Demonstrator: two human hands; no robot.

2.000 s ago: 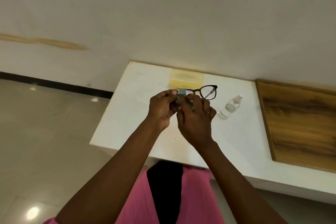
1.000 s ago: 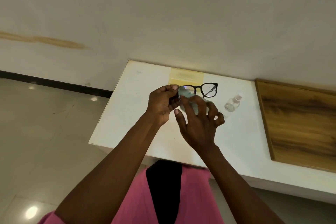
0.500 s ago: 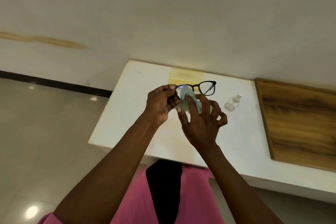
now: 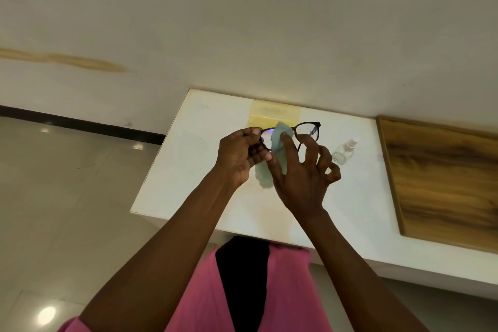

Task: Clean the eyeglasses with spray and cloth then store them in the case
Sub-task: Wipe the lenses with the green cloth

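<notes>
From the head view, the left hand (image 4: 238, 155) pinches one end of the black-framed eyeglasses (image 4: 307, 133) held up over the white table (image 4: 188, 170), and the right hand (image 4: 301, 178) presses a pale green cloth (image 4: 277, 143) on the lens with thumb and first finger, its other fingers spread and curled. The cloth and fingers hide that lens. A small clear spray bottle (image 4: 343, 152) lies at 3 o'clock from the glasses, a yellow patch (image 4: 275, 113) sits at 12 o'clock, and a brown wooden board (image 4: 442, 178) lies far at 3 o'clock.

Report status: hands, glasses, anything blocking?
Left hand grips eyeglasses. Right hand pinches cloth on lens. Spray bottle on table, clear of work.
</notes>
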